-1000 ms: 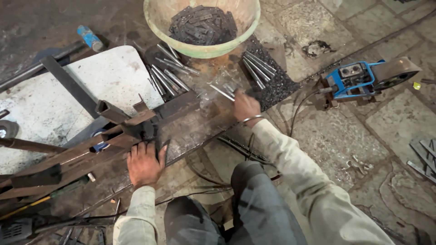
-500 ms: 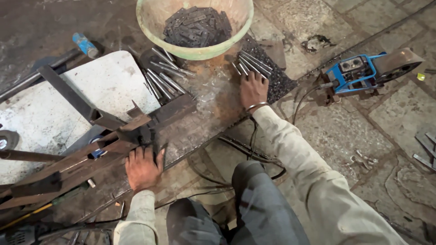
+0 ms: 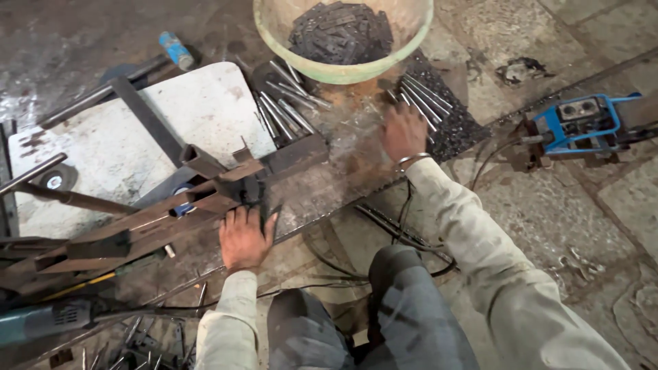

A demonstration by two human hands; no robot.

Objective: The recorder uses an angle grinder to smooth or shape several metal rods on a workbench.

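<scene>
Steel rods (image 3: 426,96): right hand (image 3: 404,131) spread flat, reaching in, probably picking one; needs closing fingers. Left hand (image 3: 243,236) rests open on the rusty jig (image 3: 171,212), gripping nothing.

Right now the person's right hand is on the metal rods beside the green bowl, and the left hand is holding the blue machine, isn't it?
Not quite. In the head view the left hand rests on the rusty metal jig, not the blue machine, which sits untouched on the floor. The right hand is indeed on the metal rods beside the green bowl.
</scene>
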